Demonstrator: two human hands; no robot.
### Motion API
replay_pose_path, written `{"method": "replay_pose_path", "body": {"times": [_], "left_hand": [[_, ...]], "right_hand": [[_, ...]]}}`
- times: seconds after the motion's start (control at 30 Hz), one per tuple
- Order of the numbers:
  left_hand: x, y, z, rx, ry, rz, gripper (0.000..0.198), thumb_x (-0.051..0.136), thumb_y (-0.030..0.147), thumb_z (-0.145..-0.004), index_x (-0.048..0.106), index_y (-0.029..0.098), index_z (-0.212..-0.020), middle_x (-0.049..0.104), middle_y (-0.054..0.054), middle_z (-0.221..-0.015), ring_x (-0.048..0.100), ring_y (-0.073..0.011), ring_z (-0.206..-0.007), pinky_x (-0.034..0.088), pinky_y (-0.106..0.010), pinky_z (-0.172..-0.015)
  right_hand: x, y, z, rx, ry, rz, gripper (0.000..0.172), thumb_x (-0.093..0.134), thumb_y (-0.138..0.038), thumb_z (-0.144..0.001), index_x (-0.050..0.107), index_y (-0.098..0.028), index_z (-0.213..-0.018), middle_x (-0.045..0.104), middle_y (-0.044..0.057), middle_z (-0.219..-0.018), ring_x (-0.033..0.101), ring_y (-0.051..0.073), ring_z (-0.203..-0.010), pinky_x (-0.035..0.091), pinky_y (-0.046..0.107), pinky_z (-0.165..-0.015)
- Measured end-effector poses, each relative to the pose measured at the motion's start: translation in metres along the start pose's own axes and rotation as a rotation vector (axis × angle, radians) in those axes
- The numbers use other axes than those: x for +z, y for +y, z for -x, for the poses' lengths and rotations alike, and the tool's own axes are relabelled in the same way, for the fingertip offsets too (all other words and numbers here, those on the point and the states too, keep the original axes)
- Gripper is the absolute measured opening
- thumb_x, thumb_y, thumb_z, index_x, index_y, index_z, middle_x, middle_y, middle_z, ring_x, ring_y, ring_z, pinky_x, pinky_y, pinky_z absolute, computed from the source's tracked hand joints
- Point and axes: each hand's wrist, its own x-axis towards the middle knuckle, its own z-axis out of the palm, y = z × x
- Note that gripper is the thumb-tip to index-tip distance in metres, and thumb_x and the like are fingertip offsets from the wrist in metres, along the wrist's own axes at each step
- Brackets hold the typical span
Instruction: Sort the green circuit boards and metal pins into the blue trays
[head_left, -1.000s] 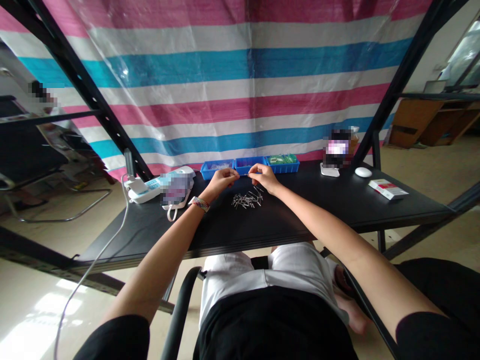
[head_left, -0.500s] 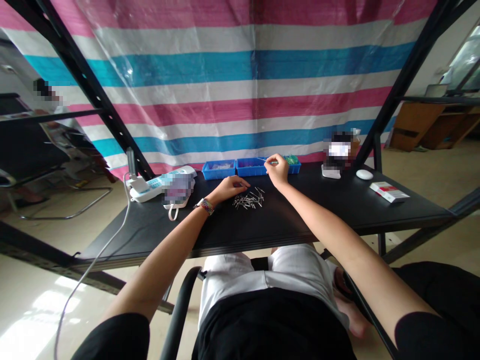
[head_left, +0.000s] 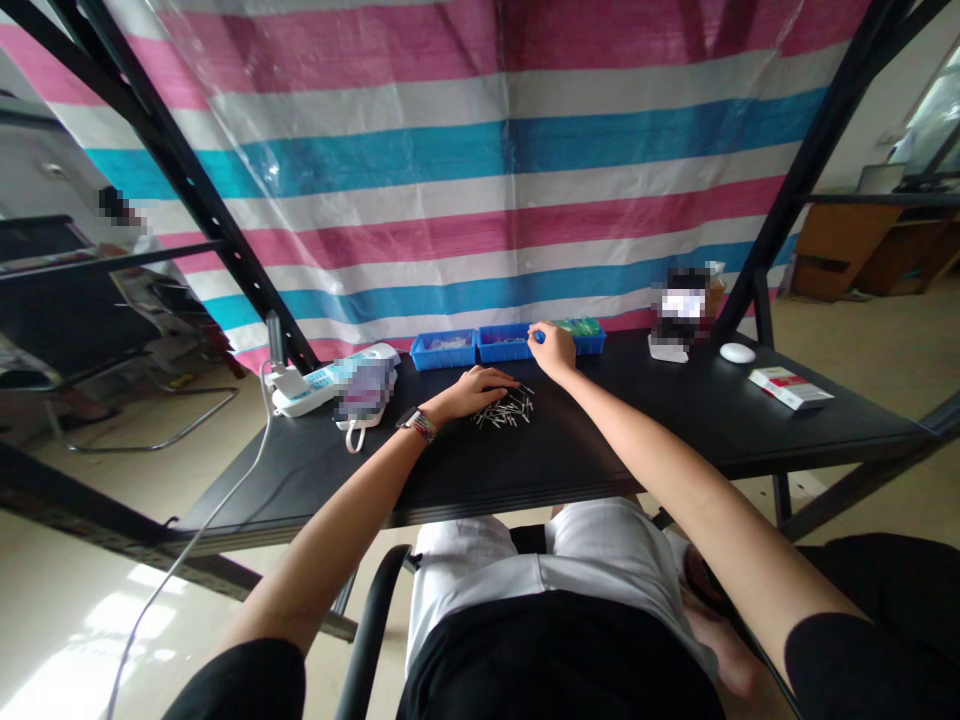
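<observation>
A loose pile of thin silver metal pins (head_left: 504, 410) lies on the black tabletop. My left hand (head_left: 474, 392), with a woven band at its wrist, rests palm down at the pile's upper left, its fingers stretched over some of the pins. My right hand (head_left: 553, 352) is held with fingers pinched together at the right end of the middle blue bin (head_left: 501, 350); whatever is between the fingertips is hidden. Small pieces show inside that bin. To its left, another blue bin (head_left: 444, 360) contains clear plastic bits, and a third blue bin (head_left: 594, 345) has green items.
On the left stand a white power strip (head_left: 300, 396) with a cable and a blurred device (head_left: 364, 390). Further right are a phone-like device (head_left: 681, 305), a white mouse (head_left: 737, 353) and a small box (head_left: 791, 387). A striped sheet (head_left: 480, 220) hangs behind; a person sits far left.
My left hand has moved right onto the pins. The thin piece that stuck out from my right fingertips no longer shows. The whole view has shifted slightly.
</observation>
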Motion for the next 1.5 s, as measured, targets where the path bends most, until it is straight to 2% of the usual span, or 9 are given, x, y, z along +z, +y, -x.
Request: {"method": "replay_pose_path", "body": {"times": [0.17,0.33,0.5,0.63,0.8,0.9,1.03,1.23,1.5], "left_hand": [[-0.001,-0.001,0.001,-0.017,0.068,-0.070,0.024,0.069,0.037,-0.094,0.088,0.026,-0.103,0.082,-0.010,-0.115,0.073,-0.0273,-0.109,0.050,-0.041,-0.109],[-0.004,-0.006,0.004,-0.024,0.111,-0.089,0.014,0.073,0.032,-0.088,0.085,0.024,-0.089,0.080,-0.008,-0.098,0.072,-0.0249,-0.093,0.054,-0.036,-0.097],[-0.005,-0.009,0.005,-0.071,0.147,-0.070,0.009,0.070,0.023,-0.082,0.078,0.021,-0.084,0.077,-0.006,-0.090,0.068,-0.0211,-0.083,0.052,-0.031,-0.082],[-0.007,-0.007,0.005,-0.124,0.249,-0.005,0.015,0.066,0.023,-0.082,0.076,0.019,-0.093,0.074,-0.003,-0.085,0.063,-0.0184,-0.077,0.048,-0.029,-0.076],[-0.008,-0.010,0.002,-0.178,0.362,0.069,0.029,0.063,0.029,-0.084,0.079,0.017,-0.105,0.063,0.001,-0.072,0.053,-0.0159,-0.068,0.041,-0.027,-0.068],[-0.009,-0.012,-0.001,-0.172,0.387,0.174,0.025,0.064,0.032,-0.084,0.077,0.017,-0.098,0.063,0.001,-0.073,0.055,-0.0152,-0.068,0.042,-0.028,-0.067],[-0.010,-0.010,-0.003,-0.126,0.457,0.300,0.016,0.073,0.033,-0.079,0.070,0.019,-0.086,0.070,-0.002,-0.083,0.062,-0.0157,-0.075,0.048,-0.029,-0.073],[-0.011,-0.011,-0.003,-0.142,0.455,0.423,0.028,0.085,0.042,-0.076,0.070,0.019,-0.083,0.075,-0.005,-0.086,0.069,-0.0194,-0.082,0.055,-0.035,-0.082],[-0.013,-0.007,-0.002,-0.140,0.443,0.429,0.040,0.091,0.052,-0.073,0.071,0.018,-0.080,0.078,-0.007,-0.087,0.071,-0.0215,-0.083,0.056,-0.035,-0.081]], "right_hand": [[-0.006,-0.005,0.013,-0.125,-0.063,-0.041,0.020,0.059,-0.013,-0.095,0.077,-0.022,-0.098,0.080,0.009,-0.117,0.073,0.027,-0.107,0.055,0.037,-0.092],[-0.014,-0.013,0.021,-0.209,-0.118,-0.030,0.019,0.058,-0.014,-0.094,0.076,-0.021,-0.096,0.078,0.009,-0.108,0.069,0.025,-0.089,0.052,0.036,-0.086],[-0.014,-0.020,0.026,-0.238,-0.146,-0.070,0.019,0.058,-0.012,-0.094,0.075,-0.020,-0.093,0.077,0.008,-0.104,0.064,0.021,-0.078,0.050,0.034,-0.083],[-0.012,-0.024,0.028,-0.201,-0.191,-0.126,0.018,0.059,-0.012,-0.092,0.075,-0.021,-0.089,0.077,0.006,-0.100,0.060,0.019,-0.070,0.050,0.033,-0.079],[-0.006,-0.021,0.030,-0.184,-0.223,-0.227,0.018,0.061,-0.011,-0.087,0.075,-0.021,-0.083,0.076,0.004,-0.094,0.059,0.017,-0.067,0.050,0.032,-0.077],[-0.001,-0.018,0.030,-0.150,-0.255,-0.317,0.016,0.062,-0.011,-0.086,0.075,-0.020,-0.082,0.077,0.004,-0.093,0.062,0.016,-0.066,0.050,0.031,-0.072],[0.002,-0.020,0.031,-0.035,-0.410,-0.428,0.012,0.063,-0.017,-0.089,0.075,-0.019,-0.085,0.078,0.003,-0.091,0.063,0.013,-0.056,0.048,0.027,-0.060],[0.003,-0.024,0.033,0.010,-0.579,-0.525,0.013,0.066,-0.020,-0.090,0.074,-0.018,-0.080,0.075,0.000,-0.078,0.064,0.012,-0.051,0.046,0.024,-0.055],[0.000,-0.029,0.029,0.151,-0.609,-0.713,0.014,0.066,-0.022,-0.087,0.075,-0.017,-0.076,0.078,0.003,-0.080,0.063,0.011,-0.050,0.045,0.021,-0.048]]}}
